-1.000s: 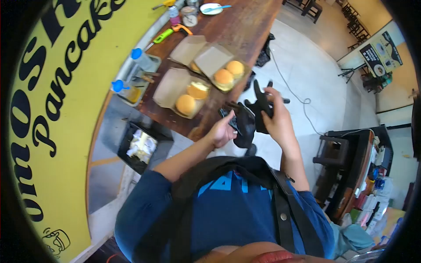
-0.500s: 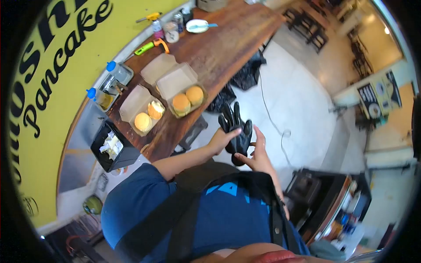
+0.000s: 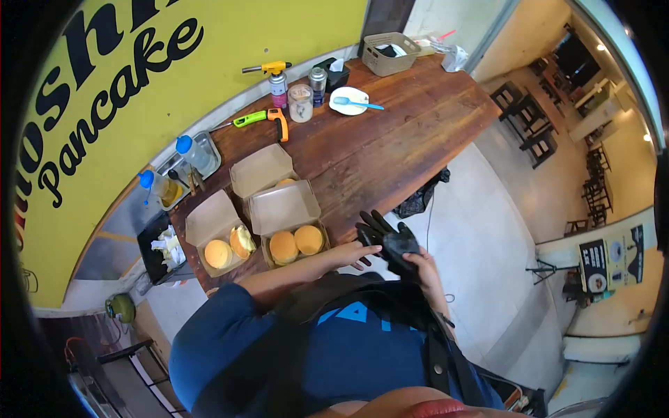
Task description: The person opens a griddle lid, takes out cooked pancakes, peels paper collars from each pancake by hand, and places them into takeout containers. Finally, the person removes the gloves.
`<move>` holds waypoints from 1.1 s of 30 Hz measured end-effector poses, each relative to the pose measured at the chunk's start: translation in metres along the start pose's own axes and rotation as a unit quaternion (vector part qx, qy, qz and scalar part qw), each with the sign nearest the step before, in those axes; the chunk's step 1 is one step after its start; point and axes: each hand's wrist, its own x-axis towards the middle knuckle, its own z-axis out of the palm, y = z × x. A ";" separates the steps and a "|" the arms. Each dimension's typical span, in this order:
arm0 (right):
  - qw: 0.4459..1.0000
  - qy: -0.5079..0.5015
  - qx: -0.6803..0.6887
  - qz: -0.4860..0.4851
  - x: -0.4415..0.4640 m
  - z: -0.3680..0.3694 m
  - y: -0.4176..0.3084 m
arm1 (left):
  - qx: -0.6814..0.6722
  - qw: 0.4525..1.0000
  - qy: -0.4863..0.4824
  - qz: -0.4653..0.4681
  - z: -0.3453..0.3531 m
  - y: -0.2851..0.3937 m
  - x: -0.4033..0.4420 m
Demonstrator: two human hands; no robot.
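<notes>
A black glove (image 3: 398,245) is held in front of my body, past the near edge of the wooden table, its fingers spread toward the table. My left hand (image 3: 350,255) is bare and pinches the glove's left side. On the other side, my bare right hand (image 3: 427,270) grips the glove near its cuff, thumb on top; some of its fingers are hidden behind it. Nearest to my left hand on the table stands an open cardboard box (image 3: 286,210) with two round pancakes (image 3: 308,240). Another open box (image 3: 209,213) beside it holds a pancake and a cream-filled one (image 3: 242,241).
A third open box (image 3: 262,169) is partly hidden behind these. Farther back on the wooden table (image 3: 390,150) are a blow torch (image 3: 277,85), a green-orange tool (image 3: 261,120), a jar (image 3: 300,104), a plate with blue spatula (image 3: 348,100) and a basket (image 3: 390,54). Squeeze bottles (image 3: 196,155) stand left.
My view has shifted, showing more of the table's far end. The glove has tilted to the left, and both hands still hold it.
</notes>
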 end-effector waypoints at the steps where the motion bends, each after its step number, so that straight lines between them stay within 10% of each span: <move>1: 1.000 0.007 0.013 0.020 0.016 -0.004 -0.019 | 0.012 1.000 -0.017 -0.003 -0.010 0.003 0.003; 12: 0.979 -0.166 0.037 -0.115 0.370 0.002 -0.262 | -0.107 0.970 0.079 0.203 -0.054 0.090 -0.023; 19: 0.981 -0.083 -0.118 -0.128 0.642 0.073 -0.396 | -0.082 0.923 0.073 0.369 -0.031 0.194 -0.067; 21: 0.956 -0.105 -0.242 -0.128 0.686 0.097 -0.367 | -0.006 0.913 0.095 0.396 -0.017 0.200 -0.072; 25: 0.740 -0.076 -0.474 -0.471 0.636 0.168 -0.252 | 0.032 0.901 0.167 0.399 0.019 0.176 -0.079; 29: 0.771 -0.395 -0.381 -0.325 0.424 0.265 -0.111 | 0.066 0.887 0.221 0.399 0.045 0.152 -0.093; 33: 0.605 -0.603 -0.360 -0.377 0.345 0.358 -0.005 | 0.035 0.846 0.313 0.431 0.073 0.108 -0.109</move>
